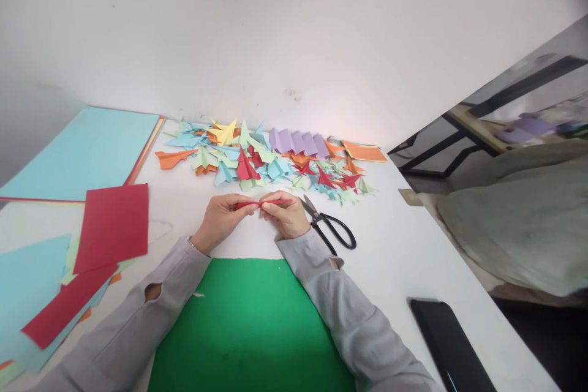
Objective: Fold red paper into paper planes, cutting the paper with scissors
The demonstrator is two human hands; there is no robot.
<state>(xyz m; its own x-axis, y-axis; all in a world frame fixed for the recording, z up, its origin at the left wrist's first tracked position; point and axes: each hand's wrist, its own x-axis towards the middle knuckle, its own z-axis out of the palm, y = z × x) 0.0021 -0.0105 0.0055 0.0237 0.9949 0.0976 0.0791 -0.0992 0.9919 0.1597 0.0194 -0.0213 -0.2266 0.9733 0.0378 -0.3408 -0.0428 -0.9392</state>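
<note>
Between my two hands, just beyond the green mat [252,324], is a narrow folded strip of red paper [248,204]. My left hand [224,218] pinches its left part between thumb and fingers. The right part is pinched in my right hand [285,213], with both thumbs near the middle of the strip. Black-handled scissors [340,230] lie on the table right beside my right hand, blades partly apart. Behind the hands spreads a pile of folded paper pieces in several colours, among them a red folded plane [247,166].
Large light-blue sheets [87,150] lie at the back left. Nearer are a red sheet [113,226] and a red strip [68,306] over other papers. Orange paper [365,152] is at the back right, a black phone [450,346] at the front right. A wall stands behind the white table [390,257].
</note>
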